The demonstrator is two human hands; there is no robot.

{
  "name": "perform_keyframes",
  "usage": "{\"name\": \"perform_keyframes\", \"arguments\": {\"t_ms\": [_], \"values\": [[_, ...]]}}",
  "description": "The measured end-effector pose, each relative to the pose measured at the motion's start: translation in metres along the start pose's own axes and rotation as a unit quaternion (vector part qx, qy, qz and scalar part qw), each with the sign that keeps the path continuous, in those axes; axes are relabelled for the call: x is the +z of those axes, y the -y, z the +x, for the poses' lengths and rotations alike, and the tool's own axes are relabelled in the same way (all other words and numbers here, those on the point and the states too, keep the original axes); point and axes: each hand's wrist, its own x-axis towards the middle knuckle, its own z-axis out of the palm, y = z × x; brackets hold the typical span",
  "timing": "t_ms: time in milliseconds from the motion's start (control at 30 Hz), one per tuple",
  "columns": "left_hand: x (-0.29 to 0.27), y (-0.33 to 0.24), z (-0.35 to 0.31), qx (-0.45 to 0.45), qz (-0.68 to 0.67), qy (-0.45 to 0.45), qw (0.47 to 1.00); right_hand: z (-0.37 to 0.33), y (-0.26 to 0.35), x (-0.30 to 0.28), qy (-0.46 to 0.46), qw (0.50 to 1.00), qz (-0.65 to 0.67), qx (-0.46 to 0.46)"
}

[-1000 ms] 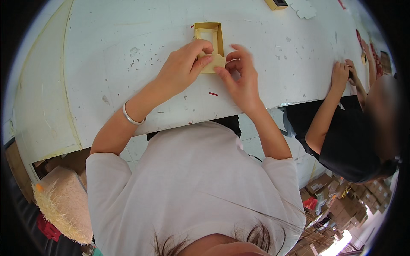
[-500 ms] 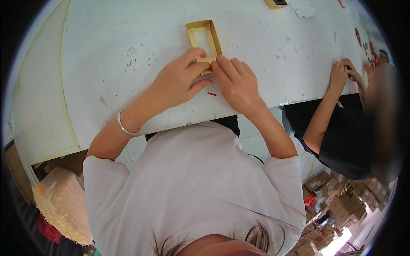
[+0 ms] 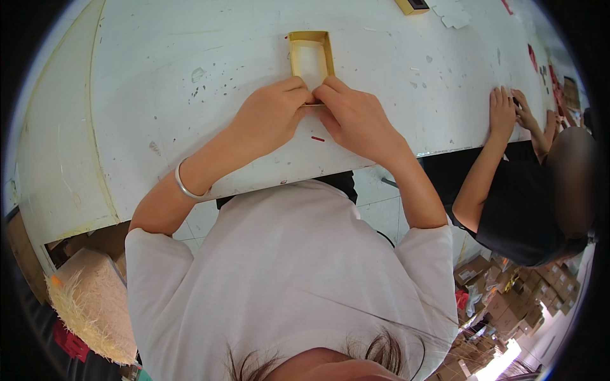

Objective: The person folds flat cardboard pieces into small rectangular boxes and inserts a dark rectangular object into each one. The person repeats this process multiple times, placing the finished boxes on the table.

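One broad white table [image 3: 203,127], scuffed with grey marks and bowed at the edges by the lens. On it, a small red strip [image 3: 318,139] near the front edge; farther off, a gold-and-black box [image 3: 414,7] beside a flat white cut-out [image 3: 452,15]. To the right, a co-worker in black [image 3: 518,216] with hands at the table; beyond, piled cardboard boxes [image 3: 508,311]. Underfoot, pale floor tiles [image 3: 378,197].

Straight ahead on the tabletop, an open gold tray [image 3: 330,57]: rectangular, shallow, upright-walled, pale inside. At its near end, left hand [image 3: 273,108] and right hand [image 3: 356,114], almost touching, fingers narrowed to a pinch on the near wall, thumbs beneath.
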Motion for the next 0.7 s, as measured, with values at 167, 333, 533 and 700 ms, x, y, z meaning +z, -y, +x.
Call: {"name": "perform_keyframes", "arguments": {"t_ms": [167, 333, 533, 700], "values": [[-0.036, 0.004, 0.003, 0.113, 0.117, -0.089, 0.983, 0.000, -0.019, 0.004, -0.012, 0.996, -0.020, -0.085], [-0.047, 0.033, 0.028, 0.164, 0.196, -0.002, 0.967, 0.007, -0.020, -0.012, 0.020, 0.980, -0.107, -0.166], [-0.043, 0.040, 0.034, 0.110, 0.146, 0.062, 0.981, -0.002, -0.012, -0.005, -0.027, 0.963, -0.167, -0.210], [-0.047, 0.042, 0.030, 0.084, 0.082, 0.050, 0.992, 0.001, -0.013, -0.004, 0.005, 0.966, -0.163, -0.200]]}}
